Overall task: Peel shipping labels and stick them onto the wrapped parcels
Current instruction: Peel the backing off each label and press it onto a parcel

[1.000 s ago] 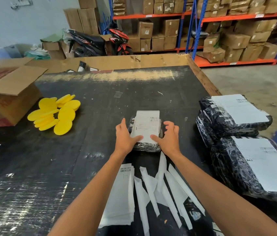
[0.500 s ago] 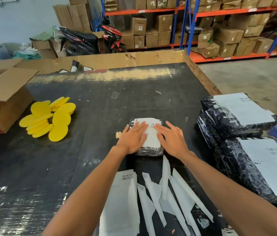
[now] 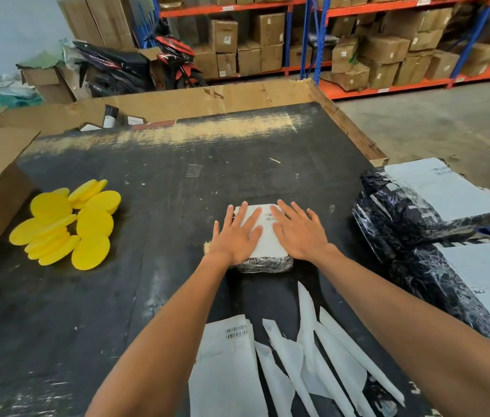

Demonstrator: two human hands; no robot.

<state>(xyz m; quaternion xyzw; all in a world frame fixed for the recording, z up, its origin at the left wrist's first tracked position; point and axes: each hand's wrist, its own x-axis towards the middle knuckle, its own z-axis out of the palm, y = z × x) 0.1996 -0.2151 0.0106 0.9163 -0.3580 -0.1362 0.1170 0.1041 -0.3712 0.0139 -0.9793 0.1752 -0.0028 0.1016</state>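
On black table (image 3: 177, 206): left hand (image 3: 237, 236) and right hand (image 3: 298, 233), fingers straight, press label (image 3: 265, 236) flat on small parcel (image 3: 265, 263).

This is a warehouse with a packing station. Orange-and-blue racks (image 3: 388, 7) along the back hold stacked cardboard boxes (image 3: 268, 25), and the floor (image 3: 448, 121) is bare concrete. A motorbike (image 3: 174, 58) is parked indoors (beside more cartons). On the worn black worktable (image 3: 177, 191) lie wrapped parcels (image 3: 418, 206) bearing shipping labels.
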